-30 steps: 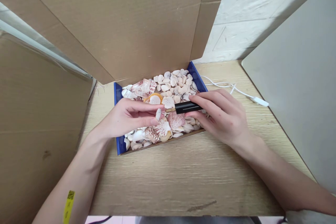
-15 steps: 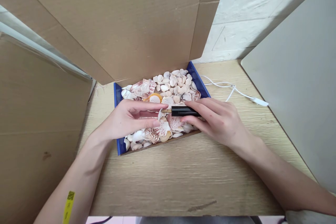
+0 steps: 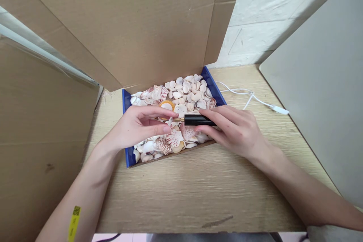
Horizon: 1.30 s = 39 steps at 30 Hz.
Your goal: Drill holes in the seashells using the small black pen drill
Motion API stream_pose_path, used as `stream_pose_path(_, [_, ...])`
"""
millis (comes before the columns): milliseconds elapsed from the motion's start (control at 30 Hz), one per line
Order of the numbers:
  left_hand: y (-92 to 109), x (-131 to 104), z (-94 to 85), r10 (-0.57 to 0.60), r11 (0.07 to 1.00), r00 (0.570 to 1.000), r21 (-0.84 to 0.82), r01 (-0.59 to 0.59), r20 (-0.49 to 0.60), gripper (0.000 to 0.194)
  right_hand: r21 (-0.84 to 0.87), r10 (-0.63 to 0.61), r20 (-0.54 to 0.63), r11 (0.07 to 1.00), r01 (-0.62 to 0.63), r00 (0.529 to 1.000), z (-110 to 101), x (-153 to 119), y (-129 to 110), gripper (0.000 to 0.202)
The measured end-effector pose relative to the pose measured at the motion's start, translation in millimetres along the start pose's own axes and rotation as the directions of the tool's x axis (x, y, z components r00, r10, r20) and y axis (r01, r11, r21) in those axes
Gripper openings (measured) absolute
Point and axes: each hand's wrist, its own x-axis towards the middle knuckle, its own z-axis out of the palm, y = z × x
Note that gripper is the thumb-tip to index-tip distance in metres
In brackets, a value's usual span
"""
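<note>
My left hand (image 3: 141, 125) pinches a small pale seashell (image 3: 170, 121) edge-on between thumb and fingers, above the shell-filled tray. My right hand (image 3: 231, 130) is wrapped round a black mini hand drill (image 3: 199, 120), which lies level and points left. Its brass-coloured tip (image 3: 179, 120) reaches toward the held shell; whether it touches the shell I cannot tell. Below both hands is a shallow tray with blue sides (image 3: 214, 86), full of white, pink and striped shells. A large red-striped scallop shell (image 3: 174, 137) lies just under my left fingertips, and an orange-edged shell (image 3: 167, 104) lies behind them.
A tall cardboard panel (image 3: 159, 26) stands right behind the tray, with another cardboard panel (image 3: 42, 132) at the left. A grey-white board (image 3: 317, 83) leans at the right. A white cable (image 3: 241, 91) with a small connector (image 3: 280, 109) lies on the wooden table (image 3: 181, 193).
My left hand has shifted slightly left, and the shell has turned more edge-on, leaving more of the drill's brass tip showing. The right hand with the drill has barely moved.
</note>
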Motion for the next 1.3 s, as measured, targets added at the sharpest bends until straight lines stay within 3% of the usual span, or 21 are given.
stream_pose_path(133, [-5.1, -0.5, -2.4, 0.068, 0.997, 0.991, -0.021, -0.071, -0.114, 0.023, -0.021, 0.077, -0.077, 0.997, -0.079, 0.994, 1.9, -0.6, 0.4, 0.028])
stream_pose_path(300, [-11.5, -0.9, -5.3, 0.109, 0.990, 0.972, -0.070, -0.126, -0.206, 0.032, -0.034, 0.115, -0.087, 0.992, -0.118, 0.989, 2.9, -0.4, 1.2, 0.029])
stream_pose_path(600, [-10.8, -2.5, -7.5, 0.103, 0.991, 0.994, -0.085, -0.106, -0.047, 0.032, 0.005, 0.127, -0.090, 0.992, -0.127, 0.988, 2.8, -1.4, 2.1, 0.031])
stream_pose_path(1300, [-10.3, -3.1, -9.6, 0.065, 0.998, 0.997, 0.001, -0.065, -0.031, 0.033, 0.010, 0.128, -0.072, 0.992, -0.128, 0.989, 1.7, 0.1, 1.8, 0.029])
